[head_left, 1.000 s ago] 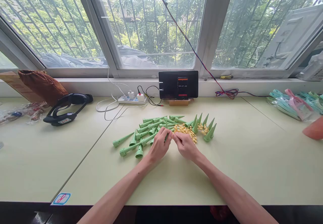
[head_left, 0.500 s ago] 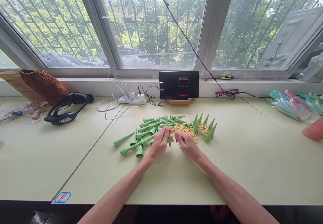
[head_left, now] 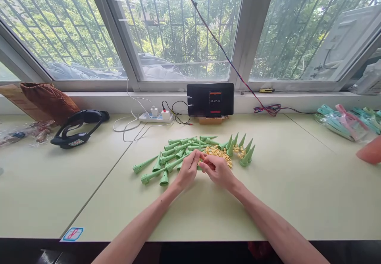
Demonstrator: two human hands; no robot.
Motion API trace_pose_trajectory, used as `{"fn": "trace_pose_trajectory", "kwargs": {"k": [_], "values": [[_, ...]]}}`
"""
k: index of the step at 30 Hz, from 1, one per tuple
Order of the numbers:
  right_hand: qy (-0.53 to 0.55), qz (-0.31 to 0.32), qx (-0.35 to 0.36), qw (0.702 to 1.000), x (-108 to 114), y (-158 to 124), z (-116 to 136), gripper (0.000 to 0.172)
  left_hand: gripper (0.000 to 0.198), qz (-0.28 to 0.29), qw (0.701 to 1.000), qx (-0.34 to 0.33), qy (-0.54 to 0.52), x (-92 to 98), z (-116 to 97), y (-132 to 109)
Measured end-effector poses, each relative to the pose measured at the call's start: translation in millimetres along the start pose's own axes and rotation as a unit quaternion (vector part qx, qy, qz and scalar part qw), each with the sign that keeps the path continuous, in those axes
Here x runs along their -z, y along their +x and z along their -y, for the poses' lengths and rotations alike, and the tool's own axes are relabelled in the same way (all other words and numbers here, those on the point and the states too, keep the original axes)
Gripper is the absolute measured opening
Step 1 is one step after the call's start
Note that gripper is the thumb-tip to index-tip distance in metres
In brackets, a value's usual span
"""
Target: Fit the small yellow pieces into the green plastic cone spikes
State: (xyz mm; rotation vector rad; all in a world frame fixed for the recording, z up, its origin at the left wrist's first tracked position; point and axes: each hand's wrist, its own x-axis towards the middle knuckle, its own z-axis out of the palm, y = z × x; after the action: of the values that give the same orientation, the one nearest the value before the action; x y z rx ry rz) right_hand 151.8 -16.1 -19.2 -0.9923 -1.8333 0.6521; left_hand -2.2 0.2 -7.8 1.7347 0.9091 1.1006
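My left hand is closed around a green plastic cone spike, whose pointed tip sticks up above the fingers. Against it, my right hand has its thumb and fingers pinched together. What sits in that pinch is mostly covered by the fingers. Loose green plastic spikes lie in a heap to the left and behind my hands. Just beyond my right hand spreads a pile of small yellow plastic pieces. Several green cones stand point-up to the right of that pile.
At the back, a black tablet with a timer phone display leans on a stand. A white power strip and cables lie beside it. Black headgear and a brown pouch sit left; bagged pastel items lie far right.
My right hand has moved left, closing against the left hand and the spike. The yellow piece seen between the hands earlier is now mostly hidden.
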Motion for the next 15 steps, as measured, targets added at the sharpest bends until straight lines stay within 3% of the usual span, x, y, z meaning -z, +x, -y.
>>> {"fn": "trace_pose_trajectory", "kwargs": {"k": [11, 15], "values": [[-0.011, 0.004, 0.002, 1.0, 1.2, 0.5, 1.7, 0.037, 0.035, -0.016, 1.0, -0.005, 0.018, -1.0, 4.2, -0.7], [-0.034, -0.046, -0.008, 0.998, 2.0, 0.9, -2.7, 0.04, 0.036, -0.014, 0.998, -0.02, 0.058, -1.4, 7.6, -0.7]]}}
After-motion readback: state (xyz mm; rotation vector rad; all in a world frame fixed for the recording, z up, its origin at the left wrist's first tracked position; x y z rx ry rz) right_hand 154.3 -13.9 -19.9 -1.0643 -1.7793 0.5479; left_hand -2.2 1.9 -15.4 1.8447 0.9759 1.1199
